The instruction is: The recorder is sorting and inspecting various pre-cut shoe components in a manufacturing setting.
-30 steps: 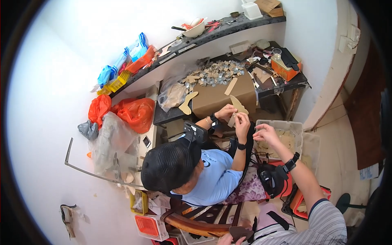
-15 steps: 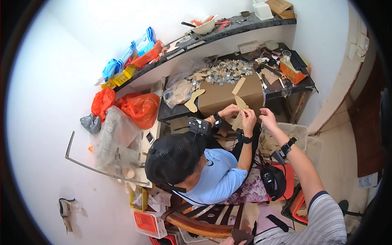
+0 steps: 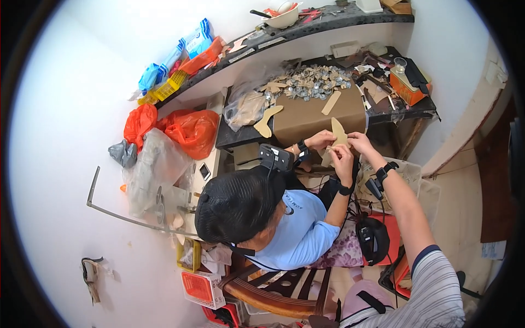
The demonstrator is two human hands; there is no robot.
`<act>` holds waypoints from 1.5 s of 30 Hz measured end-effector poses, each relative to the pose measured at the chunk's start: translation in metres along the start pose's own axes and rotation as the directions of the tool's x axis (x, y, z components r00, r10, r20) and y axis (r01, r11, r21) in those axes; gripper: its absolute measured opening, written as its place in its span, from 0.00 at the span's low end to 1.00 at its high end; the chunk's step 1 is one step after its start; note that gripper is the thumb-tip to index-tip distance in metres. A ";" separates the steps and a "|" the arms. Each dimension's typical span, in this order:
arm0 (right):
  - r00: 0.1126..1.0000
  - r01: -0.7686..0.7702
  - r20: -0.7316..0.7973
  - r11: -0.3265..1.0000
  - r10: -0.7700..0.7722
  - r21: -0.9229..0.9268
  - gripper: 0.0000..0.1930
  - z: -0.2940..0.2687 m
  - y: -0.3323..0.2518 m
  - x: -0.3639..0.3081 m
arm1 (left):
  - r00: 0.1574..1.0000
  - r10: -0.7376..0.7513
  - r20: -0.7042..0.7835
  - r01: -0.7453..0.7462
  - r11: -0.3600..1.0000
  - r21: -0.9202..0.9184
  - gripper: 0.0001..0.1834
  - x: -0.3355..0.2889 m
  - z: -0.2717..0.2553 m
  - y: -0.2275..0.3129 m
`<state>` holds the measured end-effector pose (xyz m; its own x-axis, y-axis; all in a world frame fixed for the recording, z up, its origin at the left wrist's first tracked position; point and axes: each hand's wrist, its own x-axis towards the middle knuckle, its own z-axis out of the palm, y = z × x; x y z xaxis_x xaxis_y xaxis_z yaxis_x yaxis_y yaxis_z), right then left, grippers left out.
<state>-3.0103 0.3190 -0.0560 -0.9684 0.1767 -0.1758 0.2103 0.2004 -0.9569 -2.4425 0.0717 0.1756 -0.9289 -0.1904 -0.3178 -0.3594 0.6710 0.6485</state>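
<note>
My right hand (image 3: 361, 143) reaches in from the lower right, wearing a black wrist strap. Its fingertips are pinched at the right edge of a flat, tan, pointed piece (image 3: 339, 131). A seated person's two hands hold that same piece, one hand (image 3: 321, 140) at its left and the other (image 3: 343, 158) below it. The lower part of the piece is partly hidden by those fingers. My left hand does not show; a dark brown object (image 3: 324, 321) lies at the lower edge of the picture.
The person in a blue shirt (image 3: 298, 229) sits on a wooden chair (image 3: 268, 298) between me and the dark table. A brown sheet (image 3: 311, 117), a pile of small tan and silvery pieces (image 3: 314, 82) and a curved tan piece (image 3: 267, 120) lie there. A clear bin (image 3: 407, 169) stands right.
My right hand has moved up and left from beside the seated person's hands to the tan piece's edge. The piece is now more upright and fully seen. The whole view has shifted slightly.
</note>
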 end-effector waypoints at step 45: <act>0.234 0.699 -0.764 0.442 0.601 0.562 0.11 -0.233 0.044 -1.081 | -0.090 0.391 0.916 -0.539 0.754 -0.375 0.28 -0.177 0.162 0.032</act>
<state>-1.9232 0.3614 0.1463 0.0017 0.8983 -0.4393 -0.6595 -0.3292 -0.6758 -2.2754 0.2428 0.1411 0.0254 0.9360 -0.3510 0.1954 0.3397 0.9200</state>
